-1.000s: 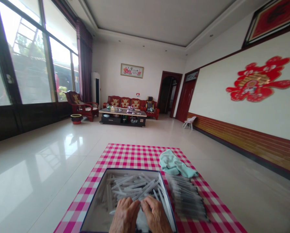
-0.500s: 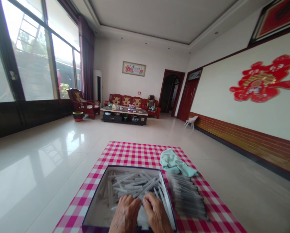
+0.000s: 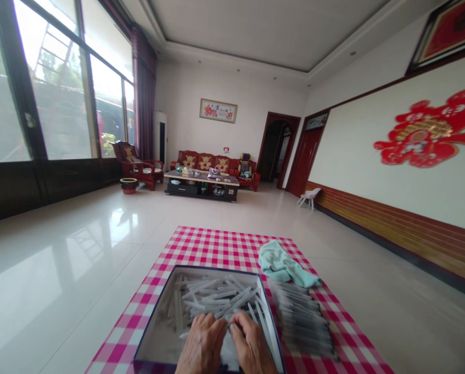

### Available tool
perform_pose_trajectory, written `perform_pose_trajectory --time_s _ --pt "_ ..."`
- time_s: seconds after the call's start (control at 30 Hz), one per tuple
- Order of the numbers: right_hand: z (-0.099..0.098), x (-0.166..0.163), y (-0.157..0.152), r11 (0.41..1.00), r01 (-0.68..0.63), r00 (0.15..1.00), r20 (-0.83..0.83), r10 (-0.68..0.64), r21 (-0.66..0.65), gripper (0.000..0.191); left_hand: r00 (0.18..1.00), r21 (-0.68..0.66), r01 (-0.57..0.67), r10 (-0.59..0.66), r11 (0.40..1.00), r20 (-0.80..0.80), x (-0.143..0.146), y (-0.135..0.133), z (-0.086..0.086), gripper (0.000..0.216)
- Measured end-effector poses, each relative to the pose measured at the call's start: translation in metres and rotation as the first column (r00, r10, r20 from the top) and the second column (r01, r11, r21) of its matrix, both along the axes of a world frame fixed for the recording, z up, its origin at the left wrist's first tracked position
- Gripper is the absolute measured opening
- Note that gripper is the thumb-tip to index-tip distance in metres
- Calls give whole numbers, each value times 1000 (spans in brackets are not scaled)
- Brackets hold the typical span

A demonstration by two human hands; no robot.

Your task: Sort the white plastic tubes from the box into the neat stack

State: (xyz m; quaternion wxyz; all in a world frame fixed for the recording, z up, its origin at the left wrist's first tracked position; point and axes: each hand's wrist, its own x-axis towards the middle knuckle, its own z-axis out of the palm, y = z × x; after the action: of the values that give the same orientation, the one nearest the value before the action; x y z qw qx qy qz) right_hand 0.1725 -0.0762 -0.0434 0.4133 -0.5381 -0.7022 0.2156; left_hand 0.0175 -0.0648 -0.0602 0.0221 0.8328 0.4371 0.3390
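Note:
Both of my hands are close together over the near part of a shallow, dark-rimmed box (image 3: 158, 322). Inside it lie many loose whitish translucent tubes (image 3: 212, 295), shaped like pen barrels. My left hand (image 3: 203, 340) has its fingers curled and pressed together, its fingertips turned toward the right hand. My right hand (image 3: 250, 340) pinches with thumb and forefinger, almost touching the left. Whatever small piece sits between the fingertips is too small and too hidden to name. Right of the box is a row of slim clear pens with dark ends (image 3: 304, 319), blurred.
A pink-and-white checked cloth (image 3: 220, 246) covers the table. Behind the pens lies a crumpled mint-green cloth (image 3: 282, 264). Farther off across the tiled floor stand a low coffee table (image 3: 201, 179), a wooden sofa (image 3: 224, 163), an armchair (image 3: 136, 166) and a small white chair (image 3: 309, 197).
The whole view has shifted slightly, with the room appearing a little farther right. My hands keep nearly the same pose over the box, fingertips still together.

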Motion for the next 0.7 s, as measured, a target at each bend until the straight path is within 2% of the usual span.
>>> perform_pose_trajectory --time_s 0.27,0.43,0.53,0.7 --pt "-10 -3 5 999 43 989 141 -46 28 33 999 -44 2 -4 999 -43 0 -1 1 22" --pt "-11 -5 6 995 91 989 120 -87 -29 39 998 -31 12 -14 999 -67 0 1 1 20" --pt "-10 -4 6 994 106 992 75 -103 -37 37 998 -16 8 -9 1000 -62 0 1 -1 20" --pt "-8 -1 4 998 47 994 99 -44 -29 31 999 -19 4 -5 1000 -54 0 1 -2 21"
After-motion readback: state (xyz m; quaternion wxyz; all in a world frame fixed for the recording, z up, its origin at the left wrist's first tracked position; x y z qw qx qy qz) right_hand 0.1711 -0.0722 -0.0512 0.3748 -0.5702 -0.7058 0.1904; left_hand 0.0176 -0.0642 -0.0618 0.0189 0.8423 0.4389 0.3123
